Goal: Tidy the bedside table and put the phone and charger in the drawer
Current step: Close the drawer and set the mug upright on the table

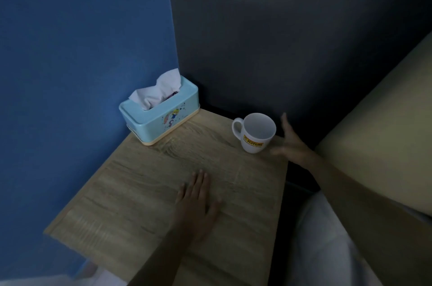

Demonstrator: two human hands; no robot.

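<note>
The wooden bedside table [140, 192] fills the middle of the head view. My left hand [198, 201] lies flat on its top near the centre, fingers apart, holding nothing. My right hand [292, 141] hovers open just right of a white mug [256, 132] with a yellow label, close to it but not gripping it. The mug stands upright at the table's far right. A light blue tissue box [161, 114] with a white tissue sticking out sits in the far left corner. No phone, charger or drawer is visible.
A blue wall [81, 52] borders the table on the left and a dark wall [280, 28] at the back. A beige mattress or bed edge [385, 122] rises at the right. White fabric [327, 239] lies below my right arm.
</note>
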